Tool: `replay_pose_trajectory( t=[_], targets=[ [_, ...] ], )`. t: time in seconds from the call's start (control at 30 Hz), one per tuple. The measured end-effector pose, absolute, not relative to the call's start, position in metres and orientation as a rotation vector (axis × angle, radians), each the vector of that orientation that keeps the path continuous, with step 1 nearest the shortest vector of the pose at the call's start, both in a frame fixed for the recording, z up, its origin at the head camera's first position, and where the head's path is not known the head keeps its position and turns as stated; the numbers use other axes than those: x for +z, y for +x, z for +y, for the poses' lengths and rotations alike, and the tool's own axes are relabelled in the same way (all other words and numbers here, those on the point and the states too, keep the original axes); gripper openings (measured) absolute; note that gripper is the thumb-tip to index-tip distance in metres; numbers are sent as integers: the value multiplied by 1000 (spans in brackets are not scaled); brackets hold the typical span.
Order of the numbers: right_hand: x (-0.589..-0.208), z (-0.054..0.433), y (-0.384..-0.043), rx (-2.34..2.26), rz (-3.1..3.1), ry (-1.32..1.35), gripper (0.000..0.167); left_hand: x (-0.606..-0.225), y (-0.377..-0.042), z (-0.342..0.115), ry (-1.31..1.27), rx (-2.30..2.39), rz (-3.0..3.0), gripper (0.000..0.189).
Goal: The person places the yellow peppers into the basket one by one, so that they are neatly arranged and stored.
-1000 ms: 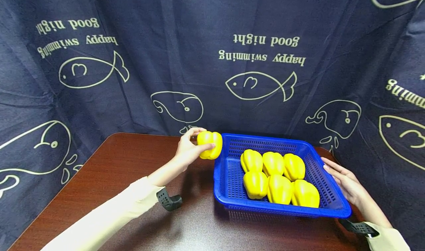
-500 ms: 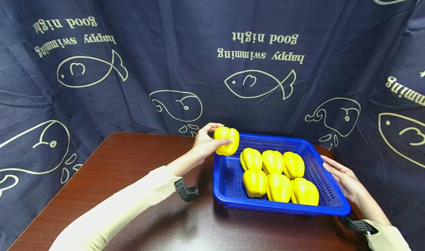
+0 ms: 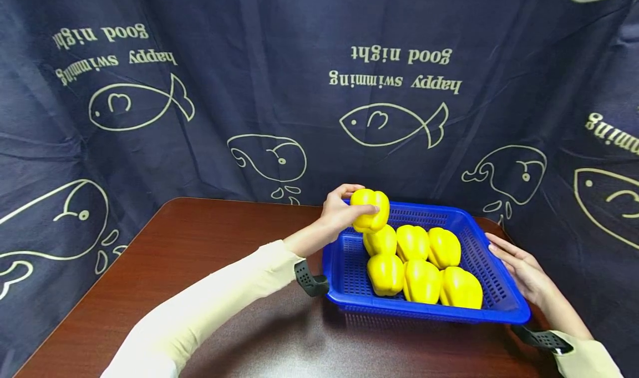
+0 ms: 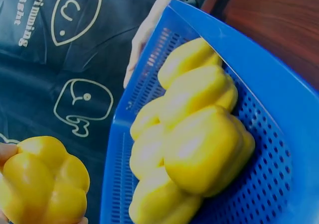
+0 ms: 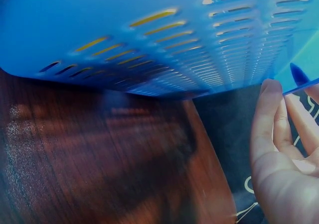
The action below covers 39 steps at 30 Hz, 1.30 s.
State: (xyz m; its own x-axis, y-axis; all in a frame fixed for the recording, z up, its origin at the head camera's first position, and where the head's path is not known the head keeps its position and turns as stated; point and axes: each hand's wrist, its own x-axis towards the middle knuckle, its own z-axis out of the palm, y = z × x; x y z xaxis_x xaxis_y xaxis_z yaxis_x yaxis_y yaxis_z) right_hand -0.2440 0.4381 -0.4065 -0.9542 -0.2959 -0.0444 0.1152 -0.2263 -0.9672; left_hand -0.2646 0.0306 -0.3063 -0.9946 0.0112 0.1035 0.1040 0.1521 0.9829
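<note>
In the head view my left hand point(image 3: 341, 211) grips a yellow bell pepper point(image 3: 371, 210) with thumb and fingers. It is held over the rear left of a blue plastic basket point(image 3: 325, 272), overlapping a pepper inside. The left wrist view shows this pepper point(image 4: 45, 184) beside the basket, with only bits of fingers visible. Several more yellow bell peppers point(image 3: 423, 281) lie in the basket in two rows. At the basket's right side, my right hand point(image 3: 521, 272) holds the rim; in the right wrist view its fingertips point(image 5: 271, 87) are right at the rim.
The basket stands on a brown wooden table point(image 3: 234, 228), near its far right part. A dark blue curtain point(image 3: 279, 78) with fish drawings hangs right behind the table and along its sides. Both wrists wear dark straps point(image 3: 310, 280).
My left hand has carried its bell pepper rightward, from beside the basket's left edge to over its rear left part. My right hand and the basket stay in place.
</note>
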Motion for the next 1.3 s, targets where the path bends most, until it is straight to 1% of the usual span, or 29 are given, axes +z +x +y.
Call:
replay_pose_trajectory(
  t=[0.23,0.6,0.87,1.3],
  targets=[
    [-407,440,-243,-2271,1745,-223,41,-301,-269,55,-76,-2075,-2324,49],
    [-407,442,-242,-2271,1733,-246,41,-304,-277,96,-47,-2147,-2225,44],
    [-409,439,-243,-2282,1705,-267,42,-312,-274,126,36,-2171,-2235,40],
    [-409,437,-244,-2289,1694,-253,41,-327,-269,158,97,-2060,-2296,39]
  ],
)
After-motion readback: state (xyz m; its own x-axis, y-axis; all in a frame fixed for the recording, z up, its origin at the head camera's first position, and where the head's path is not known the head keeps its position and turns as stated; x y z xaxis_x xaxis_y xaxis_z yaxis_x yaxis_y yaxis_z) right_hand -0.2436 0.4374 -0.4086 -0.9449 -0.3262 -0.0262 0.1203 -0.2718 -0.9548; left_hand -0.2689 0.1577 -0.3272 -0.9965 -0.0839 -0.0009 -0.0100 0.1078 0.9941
